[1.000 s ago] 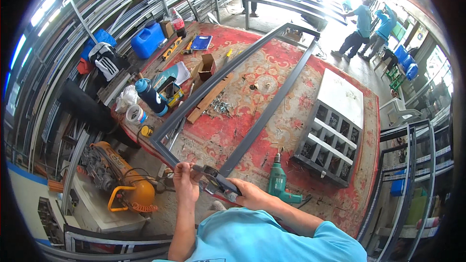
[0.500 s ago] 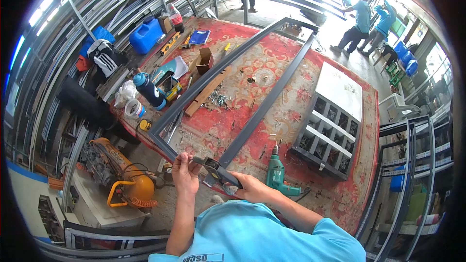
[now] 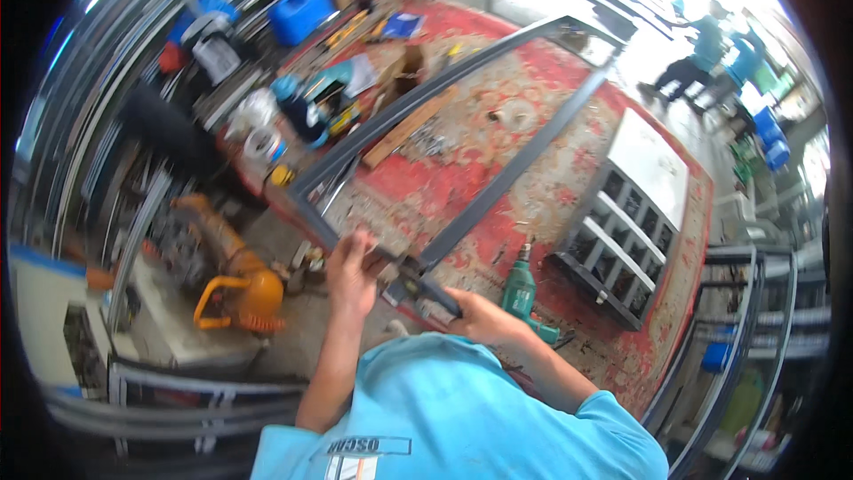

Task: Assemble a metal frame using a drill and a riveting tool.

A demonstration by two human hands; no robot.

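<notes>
A long dark grey metal frame (image 3: 520,173) lies across the worktable, its near end close to my body. My right hand (image 3: 480,316) is wrapped round the black handle of a dark hand tool (image 3: 426,289), whose head meets the frame's near corner. Blur hides the tool's exact kind. My left hand (image 3: 354,274) is at the frame's near bar, beside the tool's head, fingers closed; what they pinch is too blurred to make out. A green power drill (image 3: 520,289) lies just right of my right hand.
The table bears a worn red patterned carpet (image 3: 551,204). A divided hardware box (image 3: 613,240) stands on its right, and a wooden strip (image 3: 409,132) and a blue bottle (image 3: 300,111) on its left. An orange compressor (image 3: 253,293) stands left below. Co-workers (image 3: 702,58) are at far right.
The view has shifted and blurred, so the table sits farther right in the picture. My left hand has come against the frame's near bar, and the tool's head has moved to the corner.
</notes>
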